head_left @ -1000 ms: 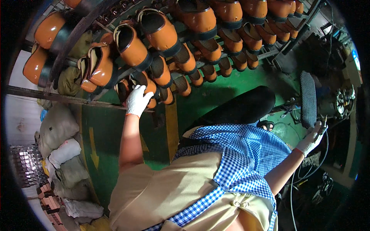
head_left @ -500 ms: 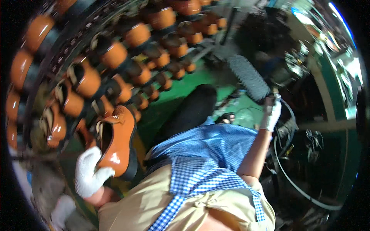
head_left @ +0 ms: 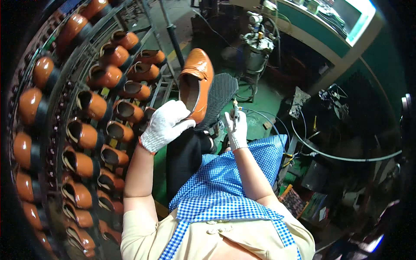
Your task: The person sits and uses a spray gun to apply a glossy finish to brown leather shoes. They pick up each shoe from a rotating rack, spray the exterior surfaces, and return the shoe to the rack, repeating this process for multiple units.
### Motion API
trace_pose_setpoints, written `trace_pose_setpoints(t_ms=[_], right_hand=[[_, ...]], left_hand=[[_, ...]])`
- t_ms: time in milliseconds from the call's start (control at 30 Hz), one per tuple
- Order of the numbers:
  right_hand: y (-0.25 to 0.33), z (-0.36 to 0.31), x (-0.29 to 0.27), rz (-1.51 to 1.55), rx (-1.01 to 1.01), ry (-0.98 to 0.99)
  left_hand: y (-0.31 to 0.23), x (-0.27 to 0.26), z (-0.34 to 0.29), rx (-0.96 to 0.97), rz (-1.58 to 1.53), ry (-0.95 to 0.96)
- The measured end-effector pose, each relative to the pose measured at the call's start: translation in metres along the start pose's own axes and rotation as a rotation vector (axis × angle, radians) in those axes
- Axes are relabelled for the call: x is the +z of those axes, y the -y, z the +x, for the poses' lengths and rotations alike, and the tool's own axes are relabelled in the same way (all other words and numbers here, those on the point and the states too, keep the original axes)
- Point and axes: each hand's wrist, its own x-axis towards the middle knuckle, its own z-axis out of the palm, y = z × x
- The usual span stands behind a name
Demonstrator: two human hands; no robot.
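My left hand (head_left: pixel 165 125), in a white knit glove, pinches a glossy orange-brown loafer (head_left: pixel 200 97) by the heel, toe pointing away. The loafer is held up over the left edge of a black ridged pad (head_left: pixel 224 93); I cannot tell whether they touch. To the right, my gloved right hand (head_left: pixel 237 130) is closed round a small metal spray gun (head_left: pixel 235 113), its nozzle end upward. A thin blue hose (head_left: pixel 264 114) runs off from beside the gun. A gap lies between the gun and the loafer.
On the left, a metal rack (head_left: pixel 149 26) carries rows of similar orange-brown shoes (head_left: pixel 82 134). Ahead stands a metal pressure tank (head_left: pixel 256 50) with fittings on top. A pale hose (head_left: pixel 342 158) curves across the right side, near a green-walled bench (head_left: pixel 303 26).
My left hand has brought the loafer up and away from the rack, toward the black pad. My right hand, with the spray gun, is now closer to the loafer. The view has turned.
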Motion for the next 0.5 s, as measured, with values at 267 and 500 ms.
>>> trace_pose_setpoints(t_ms=[267, 500], right_hand=[[-0.009, 0.025, -0.006, 0.142, -0.036, -0.107], [0.016, 0.057, -0.018, 0.273, -0.002, 0.054]], left_hand=[[-0.001, -0.026, 0.032, 0.067, 0.005, 0.401], [-0.015, -0.035, 0.031, 0.106, -0.081, 0.434]])
